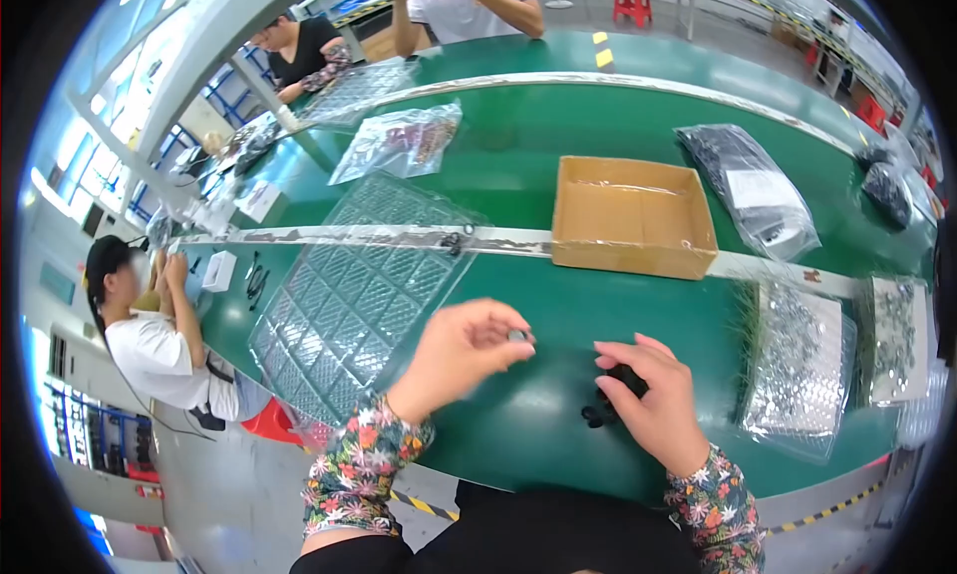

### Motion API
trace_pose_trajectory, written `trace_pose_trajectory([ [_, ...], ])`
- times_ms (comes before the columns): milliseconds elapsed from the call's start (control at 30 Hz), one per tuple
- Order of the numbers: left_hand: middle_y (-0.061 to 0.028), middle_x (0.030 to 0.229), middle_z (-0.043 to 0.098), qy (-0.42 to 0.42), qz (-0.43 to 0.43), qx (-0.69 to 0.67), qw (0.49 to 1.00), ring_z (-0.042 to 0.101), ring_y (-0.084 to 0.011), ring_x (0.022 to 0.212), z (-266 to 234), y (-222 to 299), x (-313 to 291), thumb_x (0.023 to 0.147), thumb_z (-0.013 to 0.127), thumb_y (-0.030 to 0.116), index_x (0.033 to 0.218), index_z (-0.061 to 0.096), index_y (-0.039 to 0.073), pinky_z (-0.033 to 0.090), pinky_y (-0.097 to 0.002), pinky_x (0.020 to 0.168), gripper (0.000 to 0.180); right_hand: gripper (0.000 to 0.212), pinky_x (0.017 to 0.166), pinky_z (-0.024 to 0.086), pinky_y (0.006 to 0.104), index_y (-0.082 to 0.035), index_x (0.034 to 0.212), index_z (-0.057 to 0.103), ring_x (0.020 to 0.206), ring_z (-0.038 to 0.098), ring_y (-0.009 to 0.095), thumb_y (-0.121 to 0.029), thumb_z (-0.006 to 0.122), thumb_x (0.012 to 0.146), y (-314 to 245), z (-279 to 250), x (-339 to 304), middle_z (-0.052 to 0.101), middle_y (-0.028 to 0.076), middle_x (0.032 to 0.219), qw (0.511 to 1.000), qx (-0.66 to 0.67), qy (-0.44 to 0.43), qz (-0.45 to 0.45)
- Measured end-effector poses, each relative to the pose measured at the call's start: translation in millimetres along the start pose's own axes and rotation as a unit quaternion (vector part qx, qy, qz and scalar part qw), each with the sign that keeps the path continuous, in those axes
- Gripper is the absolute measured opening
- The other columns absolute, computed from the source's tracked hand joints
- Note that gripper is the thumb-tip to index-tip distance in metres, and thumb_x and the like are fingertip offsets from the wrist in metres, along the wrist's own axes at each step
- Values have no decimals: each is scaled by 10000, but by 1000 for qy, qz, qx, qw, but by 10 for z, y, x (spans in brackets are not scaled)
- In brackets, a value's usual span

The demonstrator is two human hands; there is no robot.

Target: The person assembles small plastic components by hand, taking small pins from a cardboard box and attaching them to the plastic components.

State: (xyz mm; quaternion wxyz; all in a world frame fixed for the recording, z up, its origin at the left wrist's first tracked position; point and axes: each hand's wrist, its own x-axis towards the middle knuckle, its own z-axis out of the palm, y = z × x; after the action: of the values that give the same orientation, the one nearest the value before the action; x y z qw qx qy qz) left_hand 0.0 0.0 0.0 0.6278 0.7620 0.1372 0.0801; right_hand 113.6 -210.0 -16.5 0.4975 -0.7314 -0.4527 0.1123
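My left hand [461,355] is raised over the green table, thumb and fingers pinched on a small grey piece [518,336] whose kind is too small to make out. To its right, my right hand [653,400] curls round a small black part [628,378]. More small black parts [596,416] lie on the table just under its fingertips. Left of my left hand lies a clear plastic tray [339,310] with a grid of slanted compartments, reaching under my left wrist. An open, shallow cardboard box [635,260] stands beyond my hands.
Bags of small silvery parts [797,360] lie at the right. A dark-filled plastic bag [750,185] rests behind them, and a clear bag [399,141] farther left. A white strip [508,240] crosses the green table [518,425]. Other people sit at the left and far sides.
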Motion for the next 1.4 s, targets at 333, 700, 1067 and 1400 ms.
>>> trace_pose_trajectory([
  [333, 14, 791, 616, 339, 7, -6, 941, 528, -48, 694, -1355, -516, 822, 796, 674, 115, 905, 634, 28, 406, -188, 618, 145, 196, 914, 412, 420, -72, 947, 637, 786, 622, 225, -69, 654, 752, 31, 74, 16, 653, 68, 837, 998, -35, 32, -30],
  [700, -58, 682, 642, 330, 41, 289, 898, 571, -123, 588, -1153, -805, 931, 740, 705, 187, 820, 657, 21, 452, -259, 556, 190, 156, 912, 412, 409, -71, 922, 638, 742, 610, 221, -92, 650, 768, 62, 62, 0, 650, 67, 823, 998, -36, 35, -36],
  [1067, -102, 756, 636, 316, 45, 440, 839, 597, -247, 699, -1117, -862, 909, 734, 682, 210, 838, 667, 49, 463, -346, 636, 193, 173, 919, 407, 411, -71, 940, 634, 771, 611, 226, -95, 645, 768, 91, 70, -10, 643, 69, 833, 998, -40, 30, -47],
  [1400, -140, 881, 637, 259, 82, 461, 845, 598, -266, 778, -1074, -817, 887, 781, 587, 87, 897, 659, 29, 472, -342, 715, 149, 141, 917, 399, 416, -65, 914, 607, 783, 591, 243, -129, 614, 789, 140, 95, -39, 616, 73, 807, 996, -34, 45, -74],
])
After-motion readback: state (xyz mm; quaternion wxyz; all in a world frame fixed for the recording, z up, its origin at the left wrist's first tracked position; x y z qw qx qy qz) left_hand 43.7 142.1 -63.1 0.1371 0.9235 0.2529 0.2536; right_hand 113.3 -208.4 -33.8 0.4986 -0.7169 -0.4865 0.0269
